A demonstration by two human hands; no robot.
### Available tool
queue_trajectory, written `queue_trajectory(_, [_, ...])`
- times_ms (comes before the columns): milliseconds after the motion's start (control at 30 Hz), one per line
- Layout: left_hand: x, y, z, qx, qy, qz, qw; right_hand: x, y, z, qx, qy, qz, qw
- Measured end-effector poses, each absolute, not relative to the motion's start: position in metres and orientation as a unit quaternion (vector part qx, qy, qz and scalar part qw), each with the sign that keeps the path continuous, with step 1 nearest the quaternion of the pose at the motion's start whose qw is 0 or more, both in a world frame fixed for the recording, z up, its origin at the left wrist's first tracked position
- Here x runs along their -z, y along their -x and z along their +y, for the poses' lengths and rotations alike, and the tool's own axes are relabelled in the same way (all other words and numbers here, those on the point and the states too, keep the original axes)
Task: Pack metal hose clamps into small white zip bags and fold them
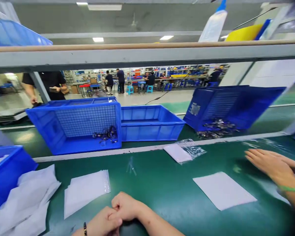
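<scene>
My left hand (104, 223), with a dark beaded bracelet at the wrist, and my right hand (125, 206) meet at the front edge of the green work surface. Both are closed, fingers curled and pressed against each other; whatever may be inside them is hidden. Just beyond them lies a small stack of white sheet-like packets (87, 190) with a clear strip at one end. To the left is a loose heap of white packets (29, 200). A few small clear plastic pieces (131, 166) rest ahead of my hands.
At right are another person's hands (270, 164), near a white sheet (223, 190) and a clear-bagged packet (179, 153). Blue bins (86, 147) (152, 132) (199, 108) stand behind; two outer ones contain small dark metallic parts. A shelf beam (147, 54) crosses above.
</scene>
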State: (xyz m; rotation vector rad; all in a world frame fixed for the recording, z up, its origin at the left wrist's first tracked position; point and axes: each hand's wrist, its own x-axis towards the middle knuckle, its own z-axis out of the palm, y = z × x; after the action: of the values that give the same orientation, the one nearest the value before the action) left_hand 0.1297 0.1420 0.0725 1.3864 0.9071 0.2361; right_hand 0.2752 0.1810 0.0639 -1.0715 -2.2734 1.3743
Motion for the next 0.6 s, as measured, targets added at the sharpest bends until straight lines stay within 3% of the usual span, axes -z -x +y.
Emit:
queue_trajectory(367, [-0.08,-0.142,0.109,-0.189,-0.576,0.53,0.593,-0.057,-0.269,0.163,-0.534,0.347,-0.744,0.204])
queue_trajectory(600, [-0.075,-0.156,0.099,-0.201,-0.547,0.588,0.561,-0.052,-0.279,0.154,-0.562,0.344,-0.729,0.186])
